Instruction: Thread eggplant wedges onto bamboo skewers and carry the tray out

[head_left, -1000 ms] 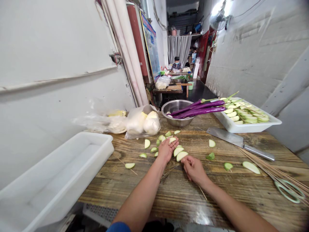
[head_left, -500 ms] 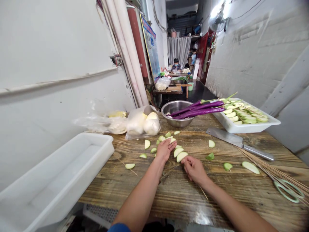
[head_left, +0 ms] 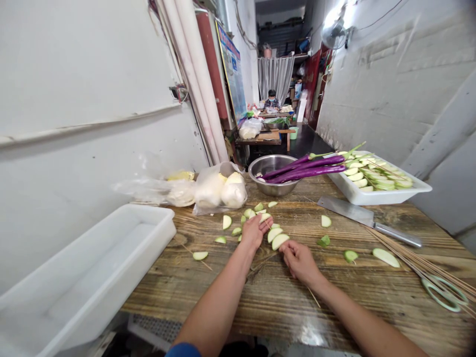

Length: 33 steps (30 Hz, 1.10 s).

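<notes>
So, left hand: fingers gripping green-skinned vegetable slice
Right hand: fingers curled around bamboo skewer
Cleaver: right

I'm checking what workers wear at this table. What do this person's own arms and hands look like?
The left hand and right hand are ungloved. Both the left forearm and right forearm are bare, with no watch or bracelet visible. A blue sleeve edges the left arm at the bottom; no right sleeve shows.

Wooden table with steel bowl, cleaver, pale slices.
</notes>
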Available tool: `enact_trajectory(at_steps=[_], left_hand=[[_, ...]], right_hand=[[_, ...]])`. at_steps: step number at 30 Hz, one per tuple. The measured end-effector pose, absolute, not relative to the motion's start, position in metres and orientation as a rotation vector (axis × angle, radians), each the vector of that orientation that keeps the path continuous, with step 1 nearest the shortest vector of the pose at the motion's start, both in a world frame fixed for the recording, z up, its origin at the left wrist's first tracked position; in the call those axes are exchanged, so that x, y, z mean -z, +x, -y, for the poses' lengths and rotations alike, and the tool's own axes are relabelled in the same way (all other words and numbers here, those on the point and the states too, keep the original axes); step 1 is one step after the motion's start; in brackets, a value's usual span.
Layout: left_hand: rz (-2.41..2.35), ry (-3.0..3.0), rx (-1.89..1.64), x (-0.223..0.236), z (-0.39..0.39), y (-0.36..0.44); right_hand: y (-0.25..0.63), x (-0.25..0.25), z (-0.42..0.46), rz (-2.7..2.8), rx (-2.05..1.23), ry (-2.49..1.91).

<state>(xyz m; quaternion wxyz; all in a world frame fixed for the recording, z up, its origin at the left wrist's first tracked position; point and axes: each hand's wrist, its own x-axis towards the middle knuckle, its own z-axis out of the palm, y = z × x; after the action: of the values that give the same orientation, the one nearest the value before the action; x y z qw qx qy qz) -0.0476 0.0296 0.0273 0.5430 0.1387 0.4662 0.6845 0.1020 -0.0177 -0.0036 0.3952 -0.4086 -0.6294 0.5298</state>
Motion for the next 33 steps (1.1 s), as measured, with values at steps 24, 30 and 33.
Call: enact_trajectory(at_steps=[24, 30, 33], left_hand=[[-1.084, 0.323, -1.668, -0.028, -0.027, -0.042], [-1.063, 0.323, -1.663, -0.024, -0.027, -0.041], [-1.054, 0.33, -1.663, -0.024, -0.027, -0.04]], right_hand=[[0.101, 0.01, 0.017, 1.667, -1.158, -0.986], [0.1, 0.014, 0.017, 1.682, -1.147, -0.98], [0.1, 0.014, 0.016, 1.677, -1.134, -0.974]])
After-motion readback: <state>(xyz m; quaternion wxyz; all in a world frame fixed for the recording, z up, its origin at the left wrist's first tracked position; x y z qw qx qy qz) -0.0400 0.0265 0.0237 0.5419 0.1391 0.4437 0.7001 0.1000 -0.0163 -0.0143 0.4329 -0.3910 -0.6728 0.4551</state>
